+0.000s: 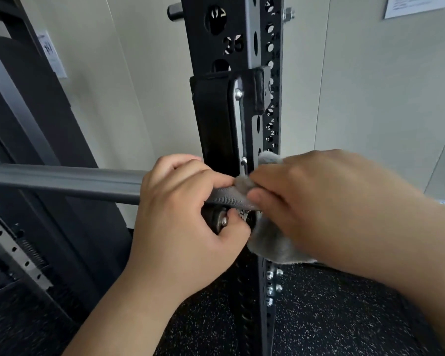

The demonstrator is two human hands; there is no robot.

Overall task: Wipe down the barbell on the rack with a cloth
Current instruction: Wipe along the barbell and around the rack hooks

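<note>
A grey barbell point(67, 179) runs from the left edge across to the black rack upright point(231, 47), where it lies in a J-hook. My left hand point(185, 217) grips the bar just left of the upright, fingers curled round the knurled shaft. My right hand point(316, 201) holds a grey cloth point(272, 245) wrapped over the bar right beside the left hand. The cloth hangs below the bar and bunches above it. The bar under both hands is hidden.
The upright has numbered holes and bolts point(274, 276) low down. A black padded hook plate point(213, 116) stands above the bar. Another dark machine frame point(23, 150) fills the left side. Speckled black rubber floor point(332, 317) lies below; pale walls lie behind.
</note>
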